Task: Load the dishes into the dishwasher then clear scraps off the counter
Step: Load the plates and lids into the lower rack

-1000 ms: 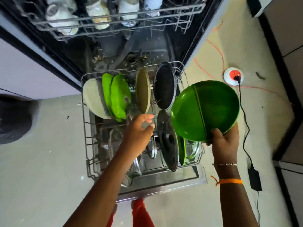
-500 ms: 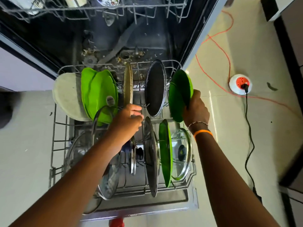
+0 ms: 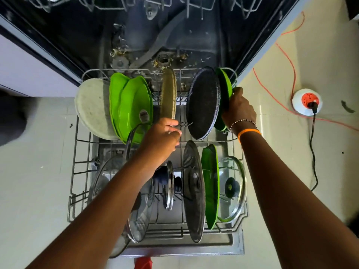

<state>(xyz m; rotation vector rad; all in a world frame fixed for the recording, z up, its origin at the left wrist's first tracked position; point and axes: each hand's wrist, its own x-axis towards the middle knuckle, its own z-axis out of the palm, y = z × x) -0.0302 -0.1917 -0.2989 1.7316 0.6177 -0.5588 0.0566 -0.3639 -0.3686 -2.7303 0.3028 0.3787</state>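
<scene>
View from above of an open dishwasher, lower rack pulled out over the door. Right hand gripping a green plate by its rim, fingers curled over the edge, holding it on edge at the far right of the rack, just beside a dark round pan. Upright, probably so it slips between the tines and faces the spray. Not clear whether already seated in its slot.

Left hand near the rack's middle, fingers curled at the wire tines; impossible to tell whether pinching a tine or only touching, perhaps steadying the rack.

Back row, left to right: a pale round plate, green plates leaning together, a gold-toned plate on edge, then the dark pan. Front row: glass lids, a steel lid and another green plate, all stood on edge to save room.

Food scraps on the tub floor behind. On the floor tiles to the right, a white socket with an orange cable.

Loading seems well along; counter out of sight.
</scene>
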